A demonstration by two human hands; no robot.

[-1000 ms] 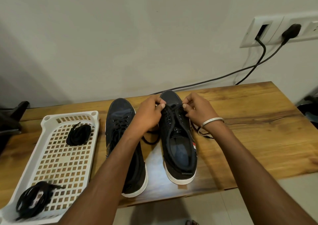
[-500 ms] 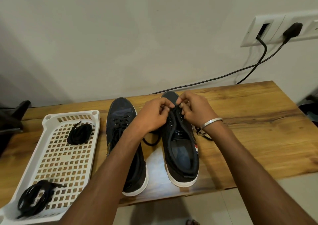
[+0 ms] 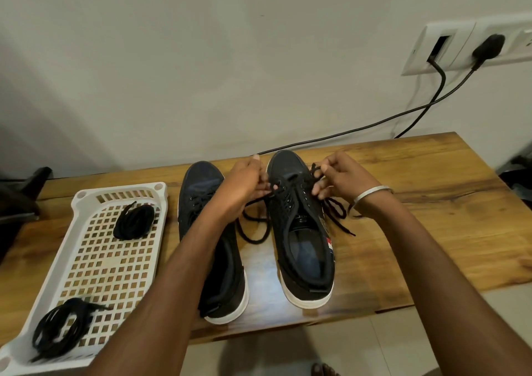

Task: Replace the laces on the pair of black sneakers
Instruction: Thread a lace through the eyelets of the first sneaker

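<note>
Wooden bench (image 3: pixel 431 203): hands moved apart since 0.5 s ago. Left hand (image 3: pixel 244 187) and right hand (image 3: pixel 341 178) each pinch the lace (image 3: pixel 334 205) across the right sneaker (image 3: pixel 302 231). Left sneaker (image 3: pixel 211 231) under left forearm; tray (image 3: pixel 86 203) further left.

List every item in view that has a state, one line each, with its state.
Right sneaker: upright on table, lace loosened.
Lace: partly undone, ends trailing either side.
Left hand: pinches lace.
Right hand: pinches lace.
Left sneaker: upright, laced.
Tray: on table, holds two bundles.
Far lace bundle: coiled.
Near lace bundle: coiled loosely.
Black plug: in socket.
</note>
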